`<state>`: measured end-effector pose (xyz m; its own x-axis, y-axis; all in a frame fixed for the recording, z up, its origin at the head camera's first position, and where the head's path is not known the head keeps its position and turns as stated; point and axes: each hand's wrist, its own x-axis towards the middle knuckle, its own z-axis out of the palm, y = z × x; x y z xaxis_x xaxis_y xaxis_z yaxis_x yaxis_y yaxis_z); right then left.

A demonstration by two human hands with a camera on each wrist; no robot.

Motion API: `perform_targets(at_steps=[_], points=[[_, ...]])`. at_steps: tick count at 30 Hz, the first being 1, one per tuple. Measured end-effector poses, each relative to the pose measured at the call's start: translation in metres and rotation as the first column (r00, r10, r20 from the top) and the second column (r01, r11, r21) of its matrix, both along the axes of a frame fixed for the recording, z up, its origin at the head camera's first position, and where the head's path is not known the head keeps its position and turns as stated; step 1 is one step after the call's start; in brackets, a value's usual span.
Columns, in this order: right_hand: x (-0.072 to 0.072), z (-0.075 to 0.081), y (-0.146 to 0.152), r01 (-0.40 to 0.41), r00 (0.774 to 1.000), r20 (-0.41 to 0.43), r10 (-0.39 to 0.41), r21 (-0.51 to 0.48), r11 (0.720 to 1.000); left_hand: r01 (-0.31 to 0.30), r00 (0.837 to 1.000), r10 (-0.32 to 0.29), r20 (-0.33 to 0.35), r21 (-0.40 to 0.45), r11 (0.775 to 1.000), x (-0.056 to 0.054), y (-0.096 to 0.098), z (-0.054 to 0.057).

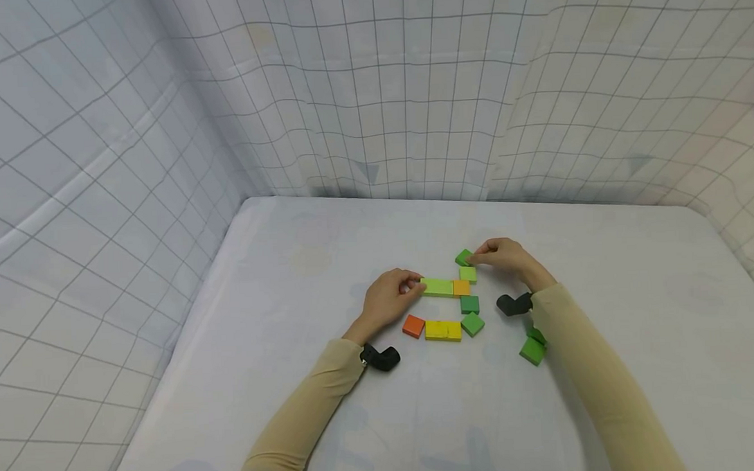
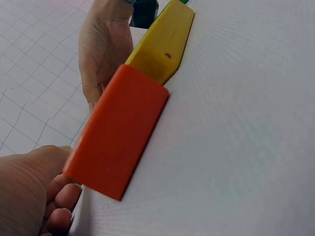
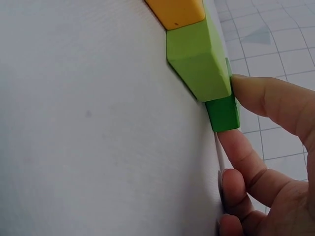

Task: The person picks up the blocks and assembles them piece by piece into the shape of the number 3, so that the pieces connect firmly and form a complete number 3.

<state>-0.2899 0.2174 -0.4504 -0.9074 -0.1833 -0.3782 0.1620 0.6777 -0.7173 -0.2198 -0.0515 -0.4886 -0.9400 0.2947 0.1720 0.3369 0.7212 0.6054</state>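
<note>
In the head view my left hand (image 1: 389, 296) has thumb and index finger at the left end of a long light green block (image 1: 438, 287), appearing to pinch it. The red block (image 2: 118, 132) hides those fingertips in the left wrist view. Between thumb and index finger, my right hand (image 1: 505, 254) pinches a green block (image 3: 224, 112) at the far end of the row. That block sits against a small light green block (image 3: 199, 59). An orange block (image 1: 461, 288) joins the long light green one, and a dark green block (image 1: 469, 304) lies just nearer.
Nearer me, a yellow block piece (image 1: 443, 331) lies between the red block and a turned green block (image 1: 472, 324). More green blocks (image 1: 533, 351) lie beside the right forearm, partly under it. Gridded white curtains (image 1: 378, 90) stand behind the white table (image 1: 278, 267).
</note>
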Motion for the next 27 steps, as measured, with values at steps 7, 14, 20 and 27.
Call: perform_targets(at_steps=[7,14,20,27], points=[[0.002,-0.001,-0.001,0.009,1.0,-0.011,-0.009,0.016,1.0,0.004,1.0,-0.004,0.003,0.003,1.0,0.0,0.0,0.0],[0.001,-0.001,0.0,-0.004,1.0,-0.011,0.004,0.012,1.0,0.005,1.0,-0.005,0.001,0.005,1.0,0.001,0.0,0.0],[-0.001,0.009,0.013,-0.014,0.998,0.058,0.019,-0.092,0.996,0.005,1.0,-0.005,-0.003,0.009,1.0,0.001,0.0,0.0],[0.003,0.035,0.046,-0.072,0.997,-0.003,0.074,-0.239,0.968,0.008,1.0,-0.008,0.001,0.011,1.0,0.002,0.0,0.002]])
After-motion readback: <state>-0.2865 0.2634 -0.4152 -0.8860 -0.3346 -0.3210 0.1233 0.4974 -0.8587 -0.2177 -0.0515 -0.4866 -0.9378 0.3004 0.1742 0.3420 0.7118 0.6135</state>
